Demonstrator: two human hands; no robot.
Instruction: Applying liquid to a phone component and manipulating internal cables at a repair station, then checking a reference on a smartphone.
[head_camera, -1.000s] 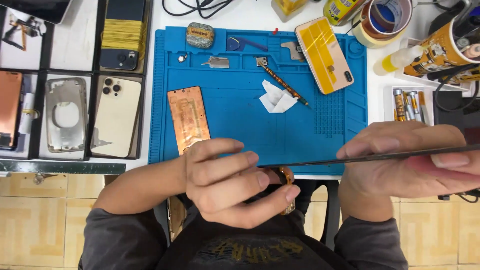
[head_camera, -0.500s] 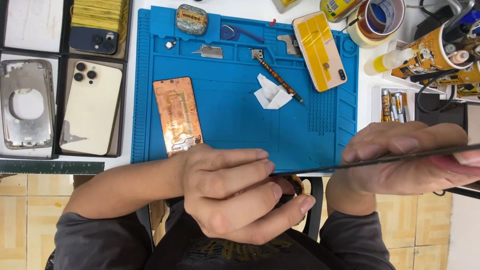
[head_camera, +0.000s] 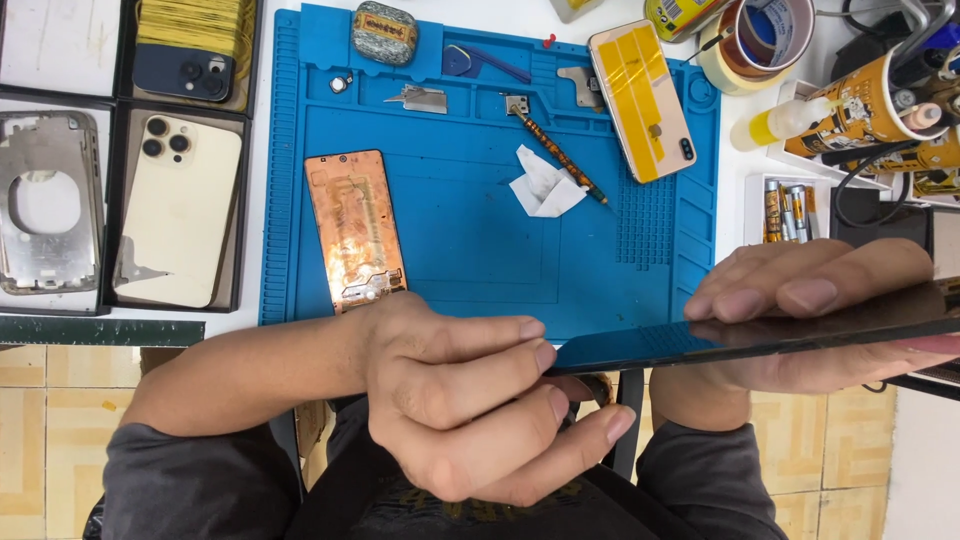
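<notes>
Seen from above at a repair bench: dark glass panel (head_camera: 760, 338) held edge-on, low over the near edge of the blue mat (head_camera: 480, 250). Right hand (head_camera: 810, 315) clamped on the panel, fingers curled over its top and thumb beneath. Left hand (head_camera: 470, 395) closed at the panel's near tip, fingertips pressed to the edge; anything pinched between them hidden.

In black trays at left: a bare metal phone frame (head_camera: 50, 200), a cream phone back (head_camera: 180, 210) with three lenses, and a dark blue phone (head_camera: 185, 72) lying against a stack of yellow strips (head_camera: 200, 25). In a white tray at right, small batteries (head_camera: 785, 210); behind it, a yellow cup (head_camera: 865, 105) crammed with tools.

On the mat: copper-coloured plate (head_camera: 355, 230), white wipe (head_camera: 545, 185), screwdriver (head_camera: 560, 160), gold phone (head_camera: 642, 100) face down.

Against half a second earlier: both hands locked on the panel as before, mat and trays slid slightly rightward in the view, nothing on the bench shifted.
</notes>
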